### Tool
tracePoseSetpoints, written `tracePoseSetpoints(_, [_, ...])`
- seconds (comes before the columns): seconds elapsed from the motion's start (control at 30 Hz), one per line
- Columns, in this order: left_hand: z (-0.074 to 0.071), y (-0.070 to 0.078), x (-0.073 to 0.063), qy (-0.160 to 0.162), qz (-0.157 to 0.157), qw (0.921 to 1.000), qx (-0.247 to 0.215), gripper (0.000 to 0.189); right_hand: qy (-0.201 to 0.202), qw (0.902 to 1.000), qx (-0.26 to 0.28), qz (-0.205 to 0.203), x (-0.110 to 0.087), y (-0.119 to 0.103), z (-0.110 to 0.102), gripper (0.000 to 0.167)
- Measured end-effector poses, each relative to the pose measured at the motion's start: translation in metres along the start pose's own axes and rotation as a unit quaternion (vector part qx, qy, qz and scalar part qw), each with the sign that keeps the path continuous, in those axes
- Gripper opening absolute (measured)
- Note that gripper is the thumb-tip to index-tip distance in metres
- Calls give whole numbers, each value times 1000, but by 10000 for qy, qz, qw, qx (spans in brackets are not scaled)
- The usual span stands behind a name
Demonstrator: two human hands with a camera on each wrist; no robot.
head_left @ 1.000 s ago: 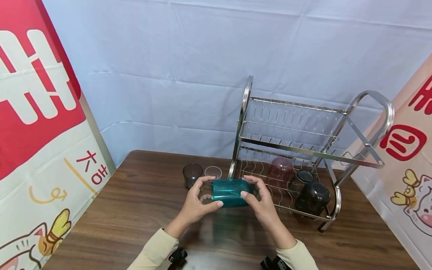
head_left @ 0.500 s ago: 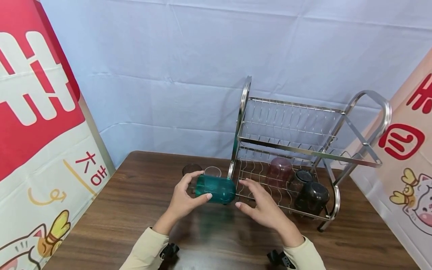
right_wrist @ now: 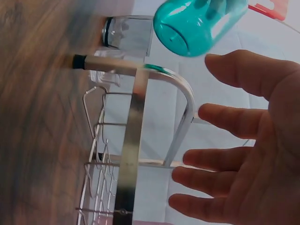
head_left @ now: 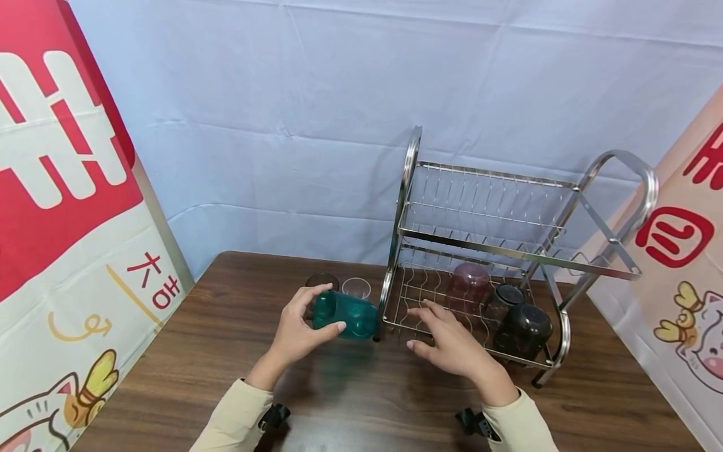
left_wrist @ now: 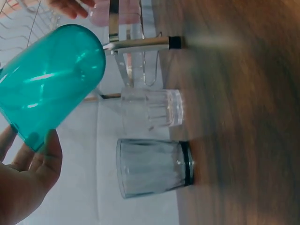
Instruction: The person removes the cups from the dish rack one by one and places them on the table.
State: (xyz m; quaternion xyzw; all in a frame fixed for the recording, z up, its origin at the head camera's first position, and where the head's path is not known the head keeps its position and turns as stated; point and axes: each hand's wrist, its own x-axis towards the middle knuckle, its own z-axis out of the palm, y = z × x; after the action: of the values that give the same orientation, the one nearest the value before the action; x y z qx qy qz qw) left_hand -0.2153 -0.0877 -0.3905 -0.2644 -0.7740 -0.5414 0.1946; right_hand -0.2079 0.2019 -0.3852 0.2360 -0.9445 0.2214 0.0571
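Observation:
My left hand (head_left: 295,329) grips a translucent teal cup (head_left: 348,315) by one end, fingers on the far side and thumb on the near side. Above the table, the cup (left_wrist: 54,75) lies tilted on its side, its rounded closed base turned to the right. My right hand (head_left: 452,344) hovers to the right of the cup, apart from it, in front of the rack. Its fingers (right_wrist: 220,159) are spread and hold nothing. Behind the cup stand a smoky grey glass (left_wrist: 152,166) and a clear glass (left_wrist: 157,110), both upright on the table.
A two-tier metal dish rack (head_left: 480,245) stands at the right. On its lower tier sit a pink cup (head_left: 470,282), a dark glass (head_left: 504,303) and a black cup (head_left: 523,333), upside down. The brown wooden table (head_left: 209,370) reaches back to a pale cloth (head_left: 282,157).
Both hands were on the teal cup; the right hand has let go and drawn off to the right. The left hand has carried the cup leftward, and its base has tipped slightly downward.

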Motion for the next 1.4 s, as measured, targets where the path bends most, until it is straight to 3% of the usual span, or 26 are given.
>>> tracePoseSetpoints(0.1, [-3,-4,1,37,38,9999,140,60,-125,9999,-81,53,0,1,-4,49])
tracePoseSetpoints(0.33, [-7,-42,0,169,-151,9989,413,66,-232,9994,-174,214,1,7,-13,49])
tracePoseSetpoints(0.43, [-12,-49,1,272,-216,9978,570,66,-188,9993,-206,246,1,11,-17,50])
tracePoseSetpoints(0.6, [-19,-52,2,348,-344,9951,856,64,-141,9993,-245,253,1,17,-22,49])
tracePoseSetpoints(1.07, [-30,-56,5,121,-1056,9853,1341,62,-120,9955,-631,697,5,34,-43,50])
tracePoseSetpoints(1.4, [-44,-60,10,37,-1268,9783,1638,63,-136,9932,-759,867,8,46,-56,47])
